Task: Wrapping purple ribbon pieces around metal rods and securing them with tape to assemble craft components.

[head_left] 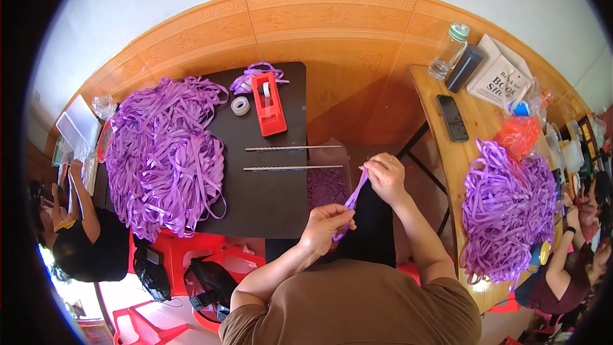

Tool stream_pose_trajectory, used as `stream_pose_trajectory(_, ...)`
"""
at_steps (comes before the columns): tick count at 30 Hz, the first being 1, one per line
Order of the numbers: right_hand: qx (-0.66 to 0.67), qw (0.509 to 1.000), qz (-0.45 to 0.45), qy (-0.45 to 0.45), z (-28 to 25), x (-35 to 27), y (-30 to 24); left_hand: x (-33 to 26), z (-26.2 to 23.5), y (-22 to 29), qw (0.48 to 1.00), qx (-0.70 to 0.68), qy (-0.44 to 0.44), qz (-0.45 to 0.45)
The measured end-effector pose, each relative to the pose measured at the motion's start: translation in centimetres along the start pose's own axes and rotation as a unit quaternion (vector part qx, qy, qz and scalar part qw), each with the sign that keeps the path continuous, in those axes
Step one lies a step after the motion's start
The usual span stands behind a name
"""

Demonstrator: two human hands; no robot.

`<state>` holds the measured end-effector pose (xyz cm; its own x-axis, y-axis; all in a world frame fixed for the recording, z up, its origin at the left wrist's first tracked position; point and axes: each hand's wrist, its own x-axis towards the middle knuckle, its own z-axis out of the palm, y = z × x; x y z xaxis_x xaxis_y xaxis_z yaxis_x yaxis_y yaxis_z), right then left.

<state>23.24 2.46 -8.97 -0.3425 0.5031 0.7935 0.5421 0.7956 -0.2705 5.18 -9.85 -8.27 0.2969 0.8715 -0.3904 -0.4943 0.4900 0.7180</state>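
A purple ribbon (358, 193) is stretched over my lap between my two hands. My left hand (328, 223) pinches its lower part, where a loop hangs below the fingers. At the upper end, the fingertips of my right hand (385, 177) are closed on the ribbon. Left of my hands, two thin metal rods (284, 148) lie side by side on the dark table (255, 201), their right ends sticking out past its edge. A big heap of purple ribbons (169, 160) covers the table's left part. Behind the rods stand a red tape dispenser (269, 107) and a white tape roll (240, 106).
To the right, a wooden table (447, 166) bears another ribbon heap (507, 211), a phone (452, 118), a clear bottle (449, 51), a dark cylinder (465, 68) and a paper bag (500, 73). Below, a bin (327, 185) holds purple ribbons. Other people sit on both sides.
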Motion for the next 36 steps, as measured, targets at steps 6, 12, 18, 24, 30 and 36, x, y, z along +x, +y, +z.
stream_pose_trajectory(6,0.049,0.998,0.006,0.050,3.4,3.3,3.2,3.2,1.9,-1.1,0.990,-0.043,0.069,0.114)
stream_pose_trajectory(12,0.123,0.992,-0.004,0.008,7.2,5.8,4.9,6.6,1.5,-2.6,0.972,-0.061,0.107,0.199)
stream_pose_trajectory(18,0.190,0.982,0.008,0.003,9.6,6.7,5.0,7.4,0.1,-2.8,0.954,-0.056,0.134,0.263)
stream_pose_trajectory(24,0.195,0.981,0.017,-0.011,11.6,6.4,5.5,8.2,-0.7,-2.6,0.941,-0.080,0.171,0.281)
stream_pose_trajectory(30,0.163,0.977,0.103,-0.086,15.0,0.3,6.3,8.8,-1.1,-2.6,0.933,-0.059,0.204,0.289)
stream_pose_trajectory(36,0.487,0.753,0.437,-0.073,16.3,-11.8,1.1,6.5,-2.4,-5.7,0.956,-0.018,0.188,0.226)
